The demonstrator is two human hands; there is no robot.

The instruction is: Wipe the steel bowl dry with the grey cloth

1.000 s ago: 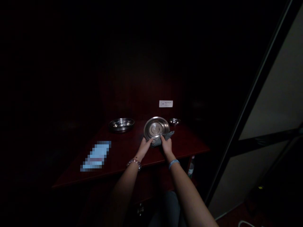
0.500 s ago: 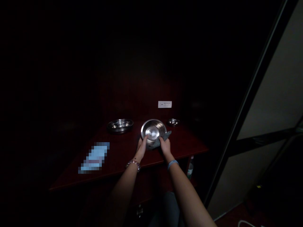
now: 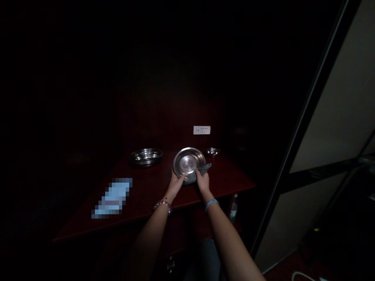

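Note:
A round steel bowl [image 3: 187, 160] is tilted toward me above the red-brown table [image 3: 140, 195], its inside showing. My left hand [image 3: 175, 184] grips its lower left rim, the thumb on the inside. At the lower right my right hand [image 3: 202, 181] is closed on a grey cloth [image 3: 191, 177] and the rim beneath it. Part of the cloth hangs along the bowl's near edge and a corner sticks out to the right. The fingers under the bowl are hidden.
Wide steel dishes [image 3: 145, 157] lie at the back left, and a small steel bowl [image 3: 212, 152] at the back right. A blurred blue-white item [image 3: 113, 198] is at the left. A socket [image 3: 202, 130] is on the wall; a bottle [image 3: 233, 208] stands below the tabletop.
My left hand has slid slightly down along the bowl's near rim, its thumb now lower. The bowl's inside looks turned a little. The whole view has shifted slightly.

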